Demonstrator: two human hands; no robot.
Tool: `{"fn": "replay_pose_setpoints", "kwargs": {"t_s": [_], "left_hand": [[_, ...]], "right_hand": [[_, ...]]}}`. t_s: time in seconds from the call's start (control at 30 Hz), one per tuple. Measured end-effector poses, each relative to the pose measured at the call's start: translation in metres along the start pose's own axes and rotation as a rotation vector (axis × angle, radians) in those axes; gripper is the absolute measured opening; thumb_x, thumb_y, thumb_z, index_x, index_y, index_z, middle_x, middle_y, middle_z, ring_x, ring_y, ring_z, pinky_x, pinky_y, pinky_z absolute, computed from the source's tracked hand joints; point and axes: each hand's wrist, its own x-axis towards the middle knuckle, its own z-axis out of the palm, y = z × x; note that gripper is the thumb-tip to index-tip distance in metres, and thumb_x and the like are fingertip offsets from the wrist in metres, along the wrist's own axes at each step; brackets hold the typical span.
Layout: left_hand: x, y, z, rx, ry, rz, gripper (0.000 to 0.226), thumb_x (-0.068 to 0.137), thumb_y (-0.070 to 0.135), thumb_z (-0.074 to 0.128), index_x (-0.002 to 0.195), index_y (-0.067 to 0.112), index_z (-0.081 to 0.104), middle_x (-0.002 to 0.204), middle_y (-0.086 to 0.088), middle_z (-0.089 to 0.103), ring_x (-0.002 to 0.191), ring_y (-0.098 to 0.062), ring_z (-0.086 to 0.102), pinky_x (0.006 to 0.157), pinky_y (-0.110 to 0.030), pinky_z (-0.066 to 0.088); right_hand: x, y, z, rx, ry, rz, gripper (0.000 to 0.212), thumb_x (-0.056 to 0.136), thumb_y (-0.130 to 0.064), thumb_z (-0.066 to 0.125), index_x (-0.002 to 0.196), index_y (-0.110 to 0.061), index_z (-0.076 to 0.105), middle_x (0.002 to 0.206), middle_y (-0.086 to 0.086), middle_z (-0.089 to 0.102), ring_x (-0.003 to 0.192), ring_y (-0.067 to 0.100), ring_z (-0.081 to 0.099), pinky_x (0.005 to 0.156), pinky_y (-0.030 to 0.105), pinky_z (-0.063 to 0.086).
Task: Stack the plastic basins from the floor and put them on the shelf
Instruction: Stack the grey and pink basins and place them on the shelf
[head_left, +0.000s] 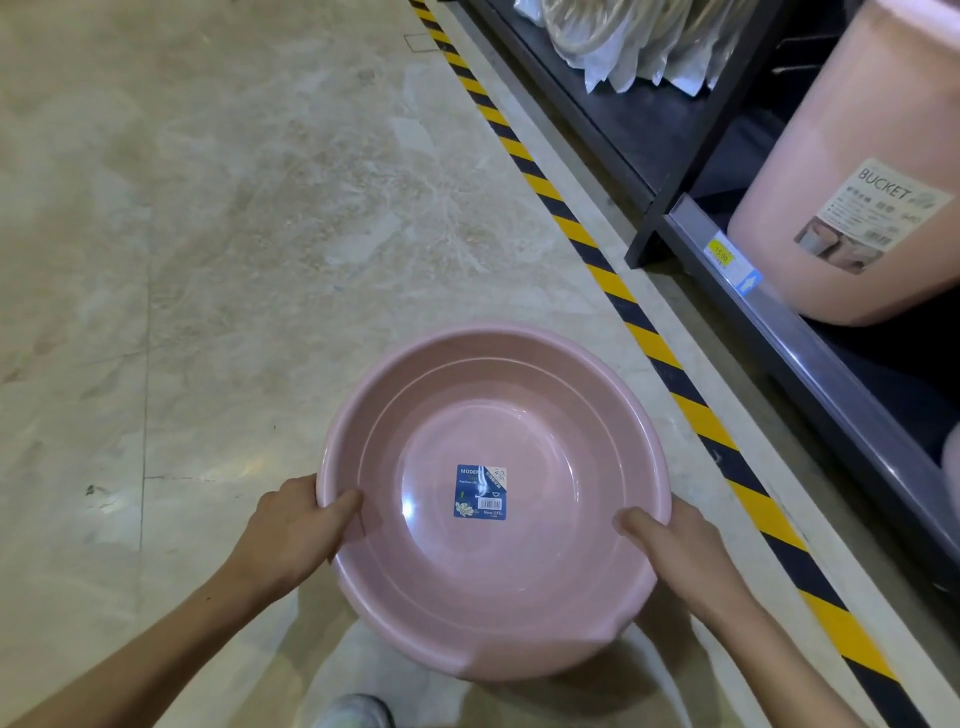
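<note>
Two bare hands hold a round pink plastic basin (493, 499) above a pale marbled stone floor (234, 234), near the bottom centre of the view. On the basin's left rim, the left hand (298, 530) grips with its thumb curled over the edge onto the inner wall and its fingers hidden beneath. On the right rim, the right hand (675, 551) grips the same way, thumb inside and fingers out of sight under the rim. A ring line runs round the inner wall; whether it is the edge of a second basin nested inside cannot be told. A blue printed sticker (481, 492) sits on the basin's bottom. Below the basin, the toe of a pale shoe (358, 712) shows at the frame's lower edge. A strip of yellow and black striped tape (623, 306) runs diagonally across the floor from top centre to lower right. Right of it stands a dark metal shelf (779, 322) with a yellow price tag (722, 254) on its front rail. A tall pink plastic bucket (857, 171), labelled "BUCKET", stands on the shelf at far right. Clear plastic packets (623, 41) lie further along the shelf at the top.
</note>
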Motion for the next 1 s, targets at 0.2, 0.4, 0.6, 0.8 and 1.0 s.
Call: {"fn": "replay_pose_setpoints", "kwargs": {"t_s": [0.2, 0.4, 0.6, 0.8, 1.0], "left_hand": [[-0.005, 0.005, 0.002, -0.115, 0.049, -0.037, 0.041, 0.066, 0.047, 0.048, 0.059, 0.011, 0.068, 0.052, 0.004, 0.069, 0.050, -0.016, 0.064, 0.050, -0.028, 0.046], [0.009, 0.038, -0.021, -0.118, 0.091, -0.016, 0.035, 0.081, 0.037, 0.060, 0.058, 0.012, 0.068, 0.049, 0.006, 0.066, 0.054, -0.016, 0.063, 0.050, -0.029, 0.044], [0.000, 0.129, -0.115, -0.146, 0.111, 0.006, 0.039, 0.075, 0.044, 0.061, 0.054, 0.011, 0.066, 0.049, 0.012, 0.066, 0.050, -0.013, 0.061, 0.048, -0.027, 0.039], [-0.044, 0.270, -0.269, -0.183, 0.108, 0.069, 0.042, 0.085, 0.037, 0.066, 0.052, 0.010, 0.063, 0.049, -0.003, 0.062, 0.054, -0.023, 0.060, 0.050, -0.029, 0.039], [-0.112, 0.430, -0.451, -0.304, 0.128, 0.115, 0.047, 0.064, 0.053, 0.058, 0.052, 0.008, 0.064, 0.047, 0.000, 0.062, 0.052, -0.024, 0.058, 0.050, -0.031, 0.039]], "right_hand": [[0.001, 0.003, 0.006, 0.208, 0.040, 0.018, 0.025, 0.062, -0.050, 0.060, 0.085, -0.049, 0.070, 0.076, -0.021, 0.073, 0.076, 0.017, 0.071, 0.064, 0.035, 0.056], [0.001, -0.023, -0.023, 0.264, 0.084, 0.039, 0.019, 0.068, -0.041, 0.065, 0.075, -0.027, 0.076, 0.071, -0.013, 0.076, 0.073, 0.018, 0.072, 0.062, 0.035, 0.052], [-0.027, -0.110, -0.116, 0.299, 0.084, 0.017, 0.008, 0.080, -0.030, 0.072, 0.080, -0.024, 0.078, 0.070, -0.011, 0.077, 0.083, 0.021, 0.071, 0.071, 0.035, 0.052], [-0.104, -0.261, -0.273, 0.351, 0.164, -0.060, 0.028, 0.065, -0.047, 0.067, 0.075, -0.021, 0.074, 0.071, -0.003, 0.075, 0.076, 0.022, 0.069, 0.064, 0.036, 0.049], [-0.198, -0.409, -0.441, 0.421, 0.183, -0.066, 0.028, 0.074, -0.039, 0.071, 0.088, -0.015, 0.075, 0.083, 0.009, 0.078, 0.081, 0.032, 0.073, 0.073, 0.049, 0.062]]}}
